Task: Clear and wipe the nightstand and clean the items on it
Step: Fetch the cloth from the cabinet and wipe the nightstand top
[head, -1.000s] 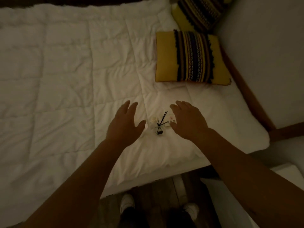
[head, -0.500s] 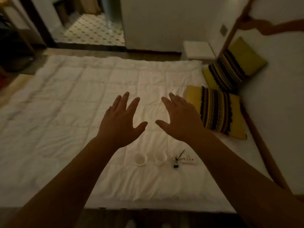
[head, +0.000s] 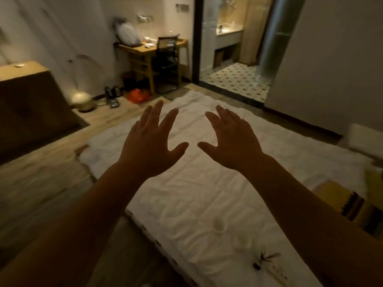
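My left hand (head: 149, 143) and my right hand (head: 230, 141) are raised side by side in front of me, fingers spread, holding nothing. Below them on the white bed (head: 186, 193) lie two small white cups (head: 218, 224) (head: 241, 243), a small dark reed diffuser bottle (head: 258, 265) with sticks, and a white remote (head: 278, 273) partly behind my right forearm. Both hands are well above and beyond these items, touching nothing. The nightstand on my side of the bed is out of view.
A yellow striped pillow (head: 348, 201) lies at the right. A dark sofa (head: 31, 112) stands at the left, a round lamp (head: 80, 100) on the floor. A desk (head: 145, 50) and chair (head: 165, 59) sit at the back, with the bathroom doorway (head: 234, 59) beyond. Another white nightstand (head: 364, 139) stands across the bed.
The view has swung up and to the left, from the bed to the room. Both hands stay spread and empty. The cups and diffuser now sit low right in the view.
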`<state>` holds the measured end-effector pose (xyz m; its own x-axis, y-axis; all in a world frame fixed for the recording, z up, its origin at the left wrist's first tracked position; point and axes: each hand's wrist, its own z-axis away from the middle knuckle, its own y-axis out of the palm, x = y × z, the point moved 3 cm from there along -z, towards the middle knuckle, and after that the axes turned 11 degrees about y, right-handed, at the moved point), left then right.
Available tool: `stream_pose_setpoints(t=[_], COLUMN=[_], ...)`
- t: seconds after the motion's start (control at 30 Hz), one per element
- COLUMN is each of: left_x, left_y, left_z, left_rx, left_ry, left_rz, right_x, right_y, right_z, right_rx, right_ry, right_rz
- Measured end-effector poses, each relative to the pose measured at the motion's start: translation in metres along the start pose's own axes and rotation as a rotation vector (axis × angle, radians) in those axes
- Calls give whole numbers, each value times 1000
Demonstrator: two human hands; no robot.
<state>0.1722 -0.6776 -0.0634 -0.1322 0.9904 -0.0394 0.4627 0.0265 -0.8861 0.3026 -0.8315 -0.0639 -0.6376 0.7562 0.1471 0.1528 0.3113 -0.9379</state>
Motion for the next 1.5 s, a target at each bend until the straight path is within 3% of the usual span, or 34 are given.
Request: stream_pose_setpoints(t=[0.23,0.57,1.17,1.5], left_x=[64,123,268,388], left_y=[-75,-141,-205,-164], left_z=[86,189,340,328], left_rx=[-31,-67,10,108], left_ry=[-271,-504,-654,-715], left_rz=[-147,-258,-327,-281], right_x=[134,277,486,579], right_y=[-7,-2,52,129], right_z=[-2,33,78,1], right_rx=[13,17,135,158], right_ry=[-345,-639,-761,-784], right_rz=[-110,-201,-250,-249])
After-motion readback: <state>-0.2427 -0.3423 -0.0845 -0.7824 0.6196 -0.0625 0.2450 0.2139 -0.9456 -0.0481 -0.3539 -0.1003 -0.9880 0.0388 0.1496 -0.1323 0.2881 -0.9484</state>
